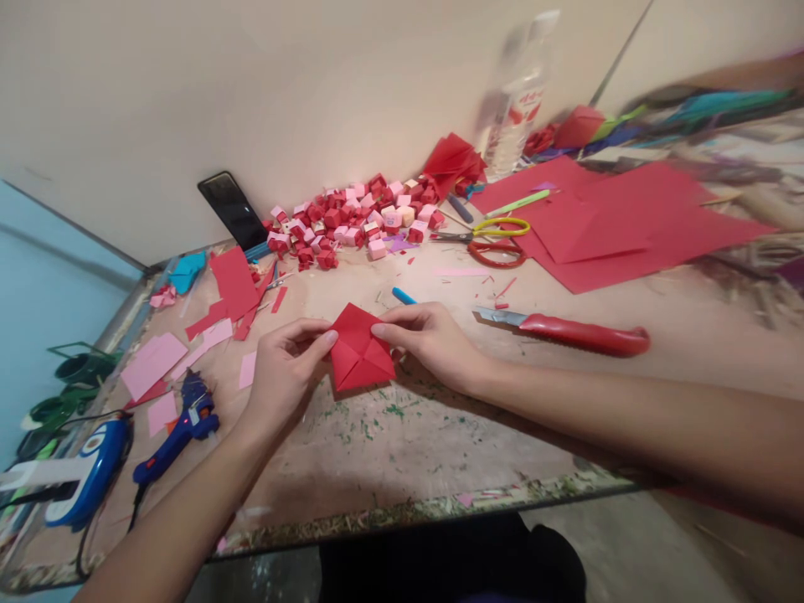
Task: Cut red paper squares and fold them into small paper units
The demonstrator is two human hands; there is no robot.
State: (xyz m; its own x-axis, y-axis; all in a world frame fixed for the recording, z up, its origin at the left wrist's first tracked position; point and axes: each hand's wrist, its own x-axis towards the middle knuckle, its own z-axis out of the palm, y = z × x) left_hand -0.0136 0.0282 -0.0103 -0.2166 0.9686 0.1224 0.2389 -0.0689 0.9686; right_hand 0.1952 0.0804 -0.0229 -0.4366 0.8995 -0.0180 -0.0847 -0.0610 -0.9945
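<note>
Between my hands is a small square of red paper (363, 350) with creases meeting near its lower middle and a pointed top corner. My left hand (290, 368) pinches its left edge between thumb and fingers. On the opposite edge, my right hand (433, 339) has its thumb on top and its fingers behind, partly hidden. The paper is held just above the worktable. A blue pen-like stick (403, 296) pokes out behind my right hand. To the right lies a utility knife (565, 329) with a red handle, its blade pointing left.
Many small red and pink paper pieces (352, 219) are heaped by the wall. Scissors (496, 241), large red sheets (603, 218) and a plastic bottle (512, 117) are at the back right. A phone (232, 209) leans at the back left. A blue glue gun (182, 431) lies at left.
</note>
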